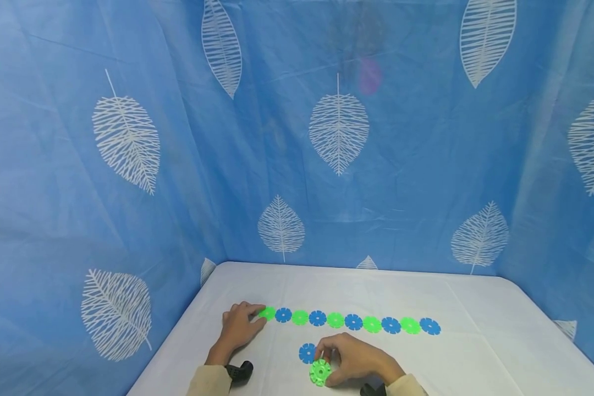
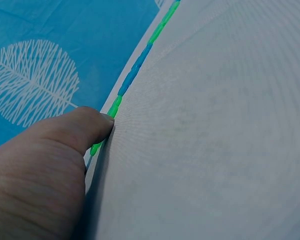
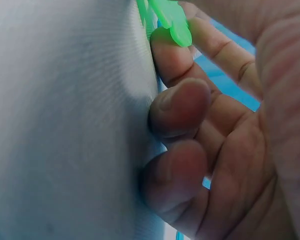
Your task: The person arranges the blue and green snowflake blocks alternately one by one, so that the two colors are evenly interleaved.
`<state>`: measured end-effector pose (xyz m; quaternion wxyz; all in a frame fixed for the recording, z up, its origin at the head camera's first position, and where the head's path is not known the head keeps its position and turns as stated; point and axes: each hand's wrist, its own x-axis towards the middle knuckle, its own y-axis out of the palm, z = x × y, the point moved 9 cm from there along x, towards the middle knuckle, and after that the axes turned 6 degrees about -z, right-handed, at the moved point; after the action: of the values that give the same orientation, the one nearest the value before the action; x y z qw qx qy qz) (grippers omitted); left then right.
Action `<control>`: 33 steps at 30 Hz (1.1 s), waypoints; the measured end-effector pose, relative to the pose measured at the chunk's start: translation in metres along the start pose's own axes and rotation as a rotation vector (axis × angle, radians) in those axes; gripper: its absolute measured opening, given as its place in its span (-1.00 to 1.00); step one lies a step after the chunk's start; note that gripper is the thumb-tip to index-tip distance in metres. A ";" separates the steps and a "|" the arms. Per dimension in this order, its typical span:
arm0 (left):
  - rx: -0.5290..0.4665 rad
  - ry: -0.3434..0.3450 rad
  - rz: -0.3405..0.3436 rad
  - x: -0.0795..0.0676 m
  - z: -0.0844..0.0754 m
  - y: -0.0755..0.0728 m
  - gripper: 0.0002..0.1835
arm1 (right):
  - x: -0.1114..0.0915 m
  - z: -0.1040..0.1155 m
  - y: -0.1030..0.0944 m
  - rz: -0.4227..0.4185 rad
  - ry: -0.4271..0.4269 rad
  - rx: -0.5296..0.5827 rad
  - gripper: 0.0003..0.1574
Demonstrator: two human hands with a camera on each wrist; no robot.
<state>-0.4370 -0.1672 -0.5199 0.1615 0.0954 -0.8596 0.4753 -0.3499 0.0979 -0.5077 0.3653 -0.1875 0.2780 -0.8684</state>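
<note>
A row of flat notched plastic discs, green and blue by turns, crosses the white table. My left hand (image 1: 238, 325) pinches the green disc (image 1: 268, 313) at the row's left end between thumb and forefinger. In the left wrist view, the thumb (image 2: 92, 127) lies against the edge of that disc. Nearer to me, my right hand (image 1: 355, 357) holds another green snowflake disc (image 1: 320, 373) by its edge, tilted towards the camera. Part of this disc (image 3: 172, 20) shows at the top of the right wrist view, above the curled fingers. A loose blue disc (image 1: 307, 353) lies just behind it.
The row runs on through a blue disc (image 1: 284, 314) and several others to a blue disc (image 1: 430, 326) at its right end. A blue curtain (image 1: 406, 181) with white leaf prints stands behind the white table (image 1: 475, 357) and along its sides.
</note>
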 end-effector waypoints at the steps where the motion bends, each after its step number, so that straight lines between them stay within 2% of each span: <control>1: 0.000 -0.001 0.001 0.000 0.000 0.000 -0.63 | 0.000 0.000 0.000 -0.001 -0.002 -0.001 -0.56; 6: 0.009 0.000 0.000 0.001 0.000 0.000 -0.63 | 0.000 -0.002 0.001 0.001 0.011 0.029 -0.56; 15: 0.009 0.000 -0.003 0.001 0.001 0.001 -0.63 | -0.001 -0.002 0.001 0.042 0.030 0.166 -0.56; 23: -0.007 -0.005 -0.006 -0.002 0.001 0.002 -0.64 | -0.002 -0.007 -0.002 0.053 0.027 0.174 -0.56; 28: -0.004 -0.005 0.001 -0.002 0.001 0.003 -0.63 | -0.005 0.001 -0.012 0.048 0.039 0.185 -0.57; 33: 0.001 -0.001 -0.006 0.000 0.001 0.001 -0.63 | -0.008 0.015 -0.029 0.004 0.050 0.167 -0.59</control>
<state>-0.4375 -0.1678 -0.5213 0.1624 0.0981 -0.8592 0.4751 -0.3524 0.1153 -0.4793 0.3742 -0.1344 0.2140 -0.8923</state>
